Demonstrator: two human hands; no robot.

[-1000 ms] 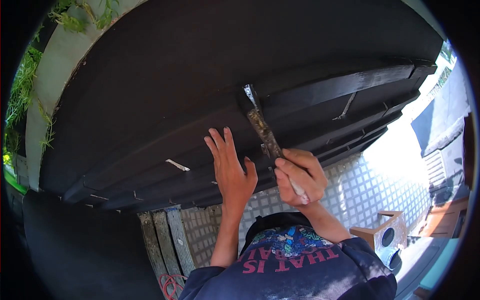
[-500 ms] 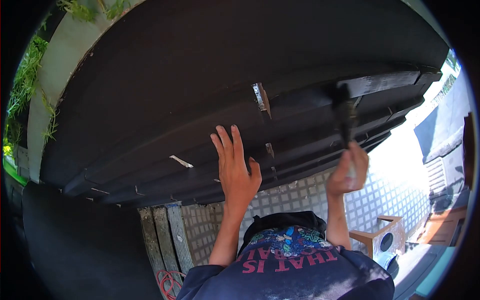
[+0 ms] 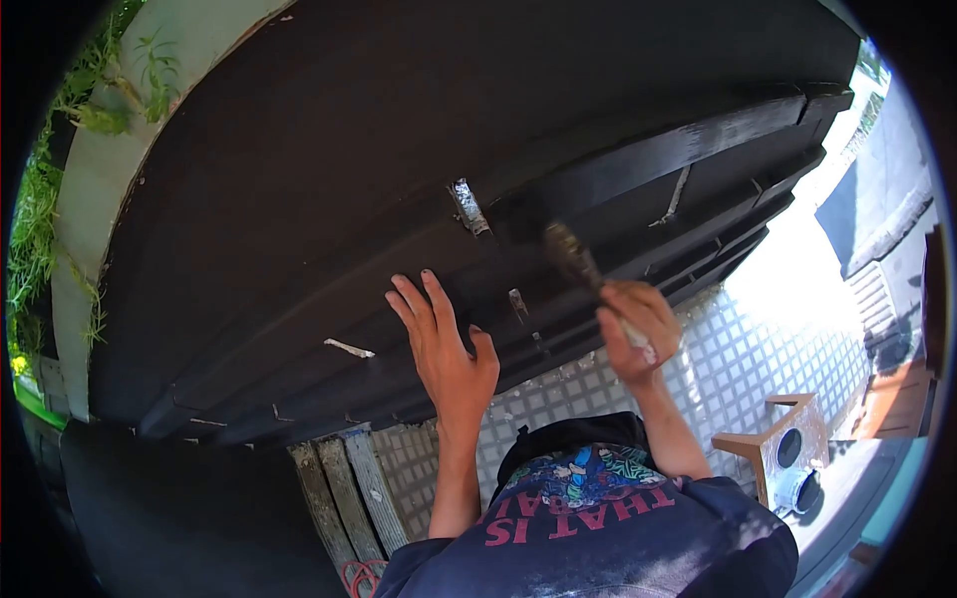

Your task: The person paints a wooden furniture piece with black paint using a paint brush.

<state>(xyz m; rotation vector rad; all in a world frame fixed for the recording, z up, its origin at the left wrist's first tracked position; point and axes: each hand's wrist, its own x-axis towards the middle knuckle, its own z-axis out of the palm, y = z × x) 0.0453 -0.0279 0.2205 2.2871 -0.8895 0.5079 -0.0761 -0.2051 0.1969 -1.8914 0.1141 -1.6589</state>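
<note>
My left hand (image 3: 446, 354) lies with fingers stretched out against a black slatted wall panel (image 3: 329, 169). In my right hand (image 3: 641, 334) I grip a paintbrush (image 3: 575, 257) by its pale handle. Motion smears the brush head, which is at the black ledge just right of a silvery unpainted patch (image 3: 469, 206). A pale strip-like gap (image 3: 349, 348) shows on the panel left of my left hand. Wet-looking sheen covers the ledge's right part (image 3: 698, 140).
A brown stool (image 3: 773, 448) holds a paint-spattered can (image 3: 797, 489) at the right. Weathered boards (image 3: 371, 488) and a red cord (image 3: 361, 575) are below left. Patterned tile floor (image 3: 768, 349) spreads behind me. Green plants (image 3: 35, 239) hang at the left edge.
My right hand and the paintbrush have swept left along the ledge, toward the silvery patch. My left hand stays outstretched on the panel, while the view has shifted slightly.
</note>
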